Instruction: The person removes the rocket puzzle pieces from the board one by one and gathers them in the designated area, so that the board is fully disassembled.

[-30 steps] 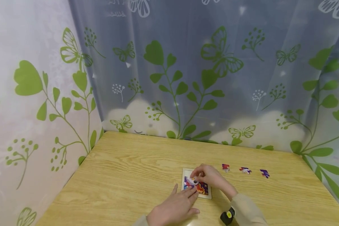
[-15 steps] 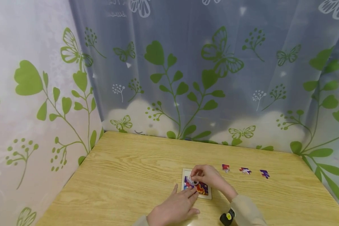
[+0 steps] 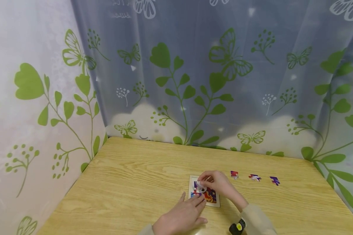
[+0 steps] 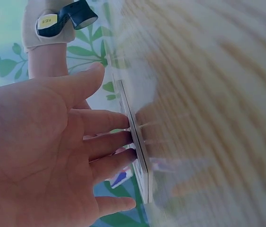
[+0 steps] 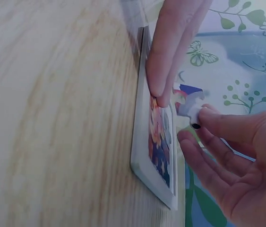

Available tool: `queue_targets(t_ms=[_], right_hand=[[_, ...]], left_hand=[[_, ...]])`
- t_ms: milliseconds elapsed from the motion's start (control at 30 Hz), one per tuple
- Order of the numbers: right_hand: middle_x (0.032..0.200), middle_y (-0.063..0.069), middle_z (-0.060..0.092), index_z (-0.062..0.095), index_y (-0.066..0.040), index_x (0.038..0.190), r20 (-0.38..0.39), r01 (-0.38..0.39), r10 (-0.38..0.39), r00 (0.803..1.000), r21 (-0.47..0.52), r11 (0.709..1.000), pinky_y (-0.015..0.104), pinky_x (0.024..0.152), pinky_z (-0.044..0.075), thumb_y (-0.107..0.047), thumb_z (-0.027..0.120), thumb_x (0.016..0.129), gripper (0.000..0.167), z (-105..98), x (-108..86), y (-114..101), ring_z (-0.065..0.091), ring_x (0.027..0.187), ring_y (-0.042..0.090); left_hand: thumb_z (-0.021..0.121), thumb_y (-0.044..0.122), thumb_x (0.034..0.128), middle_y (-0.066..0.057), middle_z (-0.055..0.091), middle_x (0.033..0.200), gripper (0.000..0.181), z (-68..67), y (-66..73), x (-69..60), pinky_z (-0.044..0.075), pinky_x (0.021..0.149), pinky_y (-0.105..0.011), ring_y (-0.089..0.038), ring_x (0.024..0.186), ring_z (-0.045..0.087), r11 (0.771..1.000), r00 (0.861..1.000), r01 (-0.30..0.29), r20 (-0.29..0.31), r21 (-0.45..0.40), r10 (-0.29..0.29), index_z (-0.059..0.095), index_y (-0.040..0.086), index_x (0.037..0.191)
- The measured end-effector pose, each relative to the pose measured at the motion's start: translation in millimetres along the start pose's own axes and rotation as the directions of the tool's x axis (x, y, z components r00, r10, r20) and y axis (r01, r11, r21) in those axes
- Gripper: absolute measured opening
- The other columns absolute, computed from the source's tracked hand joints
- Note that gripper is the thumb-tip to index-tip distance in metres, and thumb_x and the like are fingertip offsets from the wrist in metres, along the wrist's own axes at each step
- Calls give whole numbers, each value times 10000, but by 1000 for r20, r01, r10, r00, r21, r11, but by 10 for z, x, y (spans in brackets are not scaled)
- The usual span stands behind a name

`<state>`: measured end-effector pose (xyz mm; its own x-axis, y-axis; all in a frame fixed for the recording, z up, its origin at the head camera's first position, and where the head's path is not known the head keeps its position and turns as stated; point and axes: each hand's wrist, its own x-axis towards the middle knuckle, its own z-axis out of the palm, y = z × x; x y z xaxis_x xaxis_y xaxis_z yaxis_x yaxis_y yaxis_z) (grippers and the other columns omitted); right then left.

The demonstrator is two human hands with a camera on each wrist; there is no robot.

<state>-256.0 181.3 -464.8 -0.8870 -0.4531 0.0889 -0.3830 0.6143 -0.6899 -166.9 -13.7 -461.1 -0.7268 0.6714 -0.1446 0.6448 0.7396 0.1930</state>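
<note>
A small jigsaw puzzle board with a pale frame [image 3: 214, 205] lies on the table, its lower part filled with a colourful picture. My left hand [image 3: 182, 213] rests its straight fingertips on the near-left part of the board. In the left wrist view those fingers [image 4: 109, 144] reach over the board's edge. My right hand [image 3: 219, 185] pinches a white, grey and purple puzzle piece [image 5: 192, 105] between thumb and fingers. That piece is tilted up over the board, and in the right wrist view it stands off the surface. The right fingers hide part of the board's far side.
Three loose pieces lie in a row to the right on the wooden table [image 3: 135, 182]: a red one [image 3: 234, 174], a white-and-purple one [image 3: 255, 177] and a purple one [image 3: 275, 180]. A patterned curtain [image 3: 176, 81] hangs behind the table.
My right hand has tilted and shifted the pinched puzzle piece, so purple now shows at its left. My left hand stays in place on the board.
</note>
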Motion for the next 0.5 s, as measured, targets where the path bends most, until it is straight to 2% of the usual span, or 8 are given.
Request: queue_targets(t_ms=[167, 367, 500], right_hand=[[1034, 95, 743, 747, -81, 1027, -61, -45, 49, 997, 60, 997, 269, 678, 576, -96, 692, 963, 86, -57, -63, 32, 695, 816, 171], [1001, 106, 754, 759, -59, 1025, -160, -44, 50, 986, 39, 998, 244, 650, 570, -95, 699, 957, 97, -152, -163, 80, 709, 791, 185], [1008, 110, 754, 762, -55, 1034, -190, -73, 81, 978, 46, 996, 228, 642, 564, -100, 700, 959, 108, -210, -219, 122, 708, 786, 179]], left_hand=[[476, 532, 1033, 0, 354, 1624, 642, 13, 7, -18, 309, 1181, -571, -185, 1486, 349, 1000, 999, -15, -33, 18, 15, 446, 141, 1541], [467, 536, 1034, 1, 346, 1628, 643, 19, 13, -22, 306, 1183, -571, -183, 1491, 340, 1000, 999, -16, -44, 23, 17, 447, 139, 1541], [460, 538, 1035, -1, 340, 1631, 645, 14, 17, -32, 308, 1182, -569, -183, 1490, 341, 999, 998, -19, -51, 28, 20, 446, 137, 1541]])
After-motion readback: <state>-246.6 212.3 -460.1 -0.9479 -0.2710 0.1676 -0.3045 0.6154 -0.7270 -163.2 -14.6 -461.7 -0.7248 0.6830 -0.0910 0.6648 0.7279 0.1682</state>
